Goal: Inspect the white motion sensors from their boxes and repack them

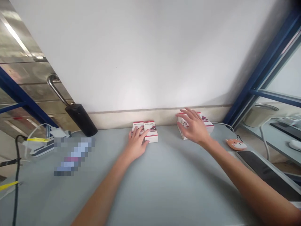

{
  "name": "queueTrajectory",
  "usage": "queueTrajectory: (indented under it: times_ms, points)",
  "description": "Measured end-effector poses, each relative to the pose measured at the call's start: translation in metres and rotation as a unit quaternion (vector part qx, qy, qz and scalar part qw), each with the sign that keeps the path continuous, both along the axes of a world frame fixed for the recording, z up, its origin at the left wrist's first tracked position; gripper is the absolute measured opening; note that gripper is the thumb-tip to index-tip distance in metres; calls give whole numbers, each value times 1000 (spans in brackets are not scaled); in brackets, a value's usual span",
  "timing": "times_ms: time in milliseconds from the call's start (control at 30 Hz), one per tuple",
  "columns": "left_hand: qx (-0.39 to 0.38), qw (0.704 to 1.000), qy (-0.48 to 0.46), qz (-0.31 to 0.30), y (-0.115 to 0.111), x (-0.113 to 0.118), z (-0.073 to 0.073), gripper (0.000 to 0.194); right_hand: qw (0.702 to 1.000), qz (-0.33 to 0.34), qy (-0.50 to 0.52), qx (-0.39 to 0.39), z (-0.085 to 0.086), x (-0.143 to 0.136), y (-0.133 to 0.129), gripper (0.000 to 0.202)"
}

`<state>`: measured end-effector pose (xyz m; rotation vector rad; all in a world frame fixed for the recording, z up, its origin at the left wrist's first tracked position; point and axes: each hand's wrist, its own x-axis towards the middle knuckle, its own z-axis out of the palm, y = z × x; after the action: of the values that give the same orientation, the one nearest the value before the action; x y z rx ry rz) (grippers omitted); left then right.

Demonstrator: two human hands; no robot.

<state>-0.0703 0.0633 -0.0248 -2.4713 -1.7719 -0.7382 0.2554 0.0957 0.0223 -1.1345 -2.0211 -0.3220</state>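
- Head view, location: two small white boxes with red trim [151,127] lie side by side near the table's [152,188] back edge, left of its middle. More white boxes or one wider box [208,124] at the same edge, nearer the back right corner; count obscured.
- Left hand [135,148]: palm down, fingers loosely spread over the small pair, thumb by the front face; no closed grip seen.
- Right hand [193,128]: half open, fingers spread above the right-hand packaging; contact cannot be confirmed.
- Handling, judged: thin card, probably light; contents unseen, so weight and fragility unproven. Smooth faces may slide; walls likely stiff at the corners, softer mid-panel.
- Hold, judged: opposite side walls, low, near the corners; avoid pressing the tops.
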Motion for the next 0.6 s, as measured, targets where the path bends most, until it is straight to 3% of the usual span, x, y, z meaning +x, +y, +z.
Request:
queueTrajectory:
  times_ms: [100,233,400,600]
  points:
    - [6,1000,7,-16,6,-4,-4,48,996,-53,-68,-27,-21,24,2,57]
    - [33,999,-3,4,10,-6,-8,48,995,-51,-86,-29,-44,31,6,61]
    - [32,999,-2,13,10,-8,-9,46,997,-18,-65,-29,-43,34,6,63]
    - [28,999,10,25,9,-11,-7,47,999,-10,-42,8,-42,36,4,50]
